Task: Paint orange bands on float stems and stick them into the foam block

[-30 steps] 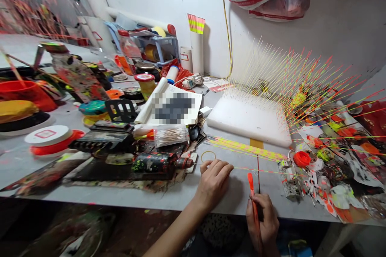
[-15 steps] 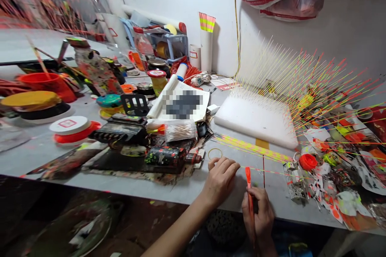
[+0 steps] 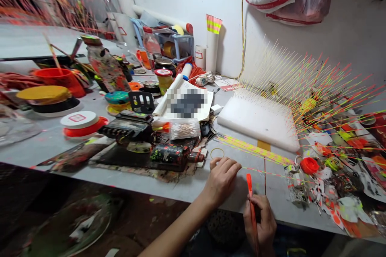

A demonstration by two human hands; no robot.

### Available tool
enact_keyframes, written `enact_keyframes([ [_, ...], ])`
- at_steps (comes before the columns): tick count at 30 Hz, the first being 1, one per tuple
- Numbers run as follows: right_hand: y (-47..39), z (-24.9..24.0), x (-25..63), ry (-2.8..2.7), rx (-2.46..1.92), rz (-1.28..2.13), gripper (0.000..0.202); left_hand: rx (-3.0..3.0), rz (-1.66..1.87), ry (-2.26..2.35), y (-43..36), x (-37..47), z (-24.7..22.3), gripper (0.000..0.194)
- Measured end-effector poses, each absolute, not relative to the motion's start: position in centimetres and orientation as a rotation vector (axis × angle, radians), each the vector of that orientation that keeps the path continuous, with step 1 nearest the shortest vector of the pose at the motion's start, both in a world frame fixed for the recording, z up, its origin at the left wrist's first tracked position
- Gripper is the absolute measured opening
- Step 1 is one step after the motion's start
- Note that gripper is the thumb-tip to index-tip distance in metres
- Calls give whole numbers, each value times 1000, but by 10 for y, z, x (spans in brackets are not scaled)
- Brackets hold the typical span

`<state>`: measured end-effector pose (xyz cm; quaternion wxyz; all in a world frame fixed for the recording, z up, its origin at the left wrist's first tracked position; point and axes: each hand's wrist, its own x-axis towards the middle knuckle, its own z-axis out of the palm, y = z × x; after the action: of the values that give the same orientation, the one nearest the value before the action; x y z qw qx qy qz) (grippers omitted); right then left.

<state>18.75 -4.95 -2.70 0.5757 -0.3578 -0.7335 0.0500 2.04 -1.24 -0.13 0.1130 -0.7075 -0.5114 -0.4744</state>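
Note:
My right hand [image 3: 261, 221], near the table's front edge, is closed around a paintbrush [image 3: 249, 186] coated in orange-red paint, its bristles pointing up and away. Just left of it, my left hand [image 3: 222, 176] has its fingers bent together over a thin stick [image 3: 262, 170] with green and red bands, which runs out to the right from the fingertips. The brush tip is a little below the stick, apart from it. A yellow rubber band [image 3: 217, 153] lies just beyond my left hand. Behind it rests a row of yellow-and-pink banded sticks [image 3: 253, 148].
A white foam block [image 3: 256, 118] holds many thin painted sticks slanting up and right. Paint-stained scraps [image 3: 328, 192] crowd the right side. On the left are a black bottle [image 3: 169, 156], a cotton swab pack [image 3: 185, 129], a white-lidded tub [image 3: 80, 119] and a red cup [image 3: 62, 82].
The view has shifted slightly, so the table things appear further right. The paintbrush tip has dropped a little away from the banded stick. Both hands keep their grips.

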Motion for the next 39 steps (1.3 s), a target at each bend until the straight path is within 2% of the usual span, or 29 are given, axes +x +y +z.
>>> enact_keyframes([
  [10, -51, -26, 170, -1776, -809, 124, 13, -2046, -1222, -1448, -20, -22, 6, 23],
  [32, -44, -29, 161, -1770, -950, -11, 9, -2010, -1287, -1468, -23, -20, 0, 20],
  [39, -54, -27, 160, -1804, -877, 117, 13, -1988, -1325, -1473, -23, -19, -1, 22],
])
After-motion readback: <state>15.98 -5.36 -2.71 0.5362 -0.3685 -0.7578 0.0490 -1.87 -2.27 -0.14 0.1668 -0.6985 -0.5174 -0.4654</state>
